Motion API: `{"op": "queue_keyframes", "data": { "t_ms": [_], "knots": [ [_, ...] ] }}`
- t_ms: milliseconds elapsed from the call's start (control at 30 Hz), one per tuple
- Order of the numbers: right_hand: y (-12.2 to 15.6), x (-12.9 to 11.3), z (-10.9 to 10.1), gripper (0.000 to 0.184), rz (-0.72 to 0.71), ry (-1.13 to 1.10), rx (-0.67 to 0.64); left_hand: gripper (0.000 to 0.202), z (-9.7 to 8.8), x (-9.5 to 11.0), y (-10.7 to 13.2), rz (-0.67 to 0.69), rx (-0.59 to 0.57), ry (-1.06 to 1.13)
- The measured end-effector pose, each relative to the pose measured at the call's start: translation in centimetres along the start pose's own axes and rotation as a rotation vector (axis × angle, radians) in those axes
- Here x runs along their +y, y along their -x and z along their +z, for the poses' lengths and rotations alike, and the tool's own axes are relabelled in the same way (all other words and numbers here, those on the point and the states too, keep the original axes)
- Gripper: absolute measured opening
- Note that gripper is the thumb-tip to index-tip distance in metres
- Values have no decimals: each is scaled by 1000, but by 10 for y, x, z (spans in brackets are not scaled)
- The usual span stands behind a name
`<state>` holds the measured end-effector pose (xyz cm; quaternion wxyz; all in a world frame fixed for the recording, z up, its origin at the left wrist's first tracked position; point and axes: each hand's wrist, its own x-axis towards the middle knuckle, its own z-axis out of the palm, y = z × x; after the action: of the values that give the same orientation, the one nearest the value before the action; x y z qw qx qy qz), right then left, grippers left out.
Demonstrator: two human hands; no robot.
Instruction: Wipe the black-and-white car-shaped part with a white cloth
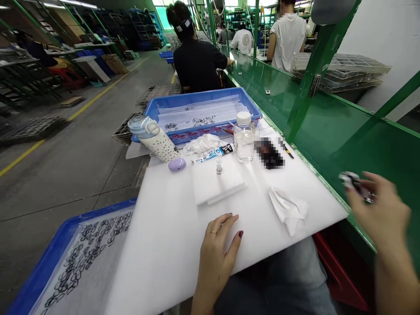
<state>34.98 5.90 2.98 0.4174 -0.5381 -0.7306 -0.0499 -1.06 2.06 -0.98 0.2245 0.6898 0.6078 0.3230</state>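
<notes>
My left hand (218, 258) rests on the near part of the white tabletop (167, 232), fingers loosely bent, thumb apart, nothing in it. At the right, my right hand (382, 210) is over the edge of the green conveyor belt (328, 144). Its thumb and fingers pinch a small white-and-black part (352, 180), blurred by motion, so its exact kind is unclear. Ahead of my left hand lies a white foam-like block (216, 183) with a small clear fitting (218, 166) on top. A crumpled white cloth (288, 208) lies between my two hands.
A blue tray (203, 98) of small dark rings stands behind a tumbler (154, 138), a tube (213, 153), a purple case (177, 164) and a clear bottle (244, 138). Another blue tray (62, 245) is lower left. A green post (308, 83) rises beside the belt. A co-worker (197, 52) sits ahead.
</notes>
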Motion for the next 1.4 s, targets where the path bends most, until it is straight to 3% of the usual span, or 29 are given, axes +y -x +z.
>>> {"op": "queue_keyframes", "data": {
  "t_ms": [67,133,200,267,300,367,433,500,567,633,767,833,933,1067,1167,1400],
  "knots": [
    [-23,-63,52,52,-133,-111,-55,34,-2,0,5,-35,41,-10],
    [-28,-117,97,48,-295,-221,-236,43,-5,-4,15,-47,91,-36],
    [-26,-152,128,46,-418,-361,-495,57,-7,-11,28,-40,123,-61],
    [-27,-166,143,36,-342,-492,-641,64,-8,-18,42,-24,137,-77],
    [-32,-168,147,30,-232,-534,-620,64,-6,-20,48,-9,153,-82],
    [-49,-166,152,25,30,-563,-429,60,-3,-21,54,33,170,-73],
    [-71,-163,159,38,190,-567,-302,57,2,-17,52,76,146,-42],
    [-90,-164,168,38,199,-607,-402,57,4,-10,44,100,94,-18],
    [-103,-166,176,22,141,-642,-577,58,4,-5,34,103,75,-28],
    [-111,-168,177,12,96,-666,-668,62,4,-1,25,105,67,-48],
    [-109,-168,160,26,26,-789,-724,59,5,4,14,101,88,-47],
    [-94,-166,149,25,39,-924,-664,54,7,7,12,92,161,-37],
    [-61,-160,142,22,177,-1038,-539,51,9,12,9,68,221,26],
    [-35,-153,139,50,229,-1061,-507,43,8,16,2,-37,272,133],
    [-40,-159,128,66,245,-1240,-536,37,9,18,-3,-98,320,193],
    [-53,-184,115,70,419,-1527,-544,35,8,19,-5,-110,322,236]
  ]
}}
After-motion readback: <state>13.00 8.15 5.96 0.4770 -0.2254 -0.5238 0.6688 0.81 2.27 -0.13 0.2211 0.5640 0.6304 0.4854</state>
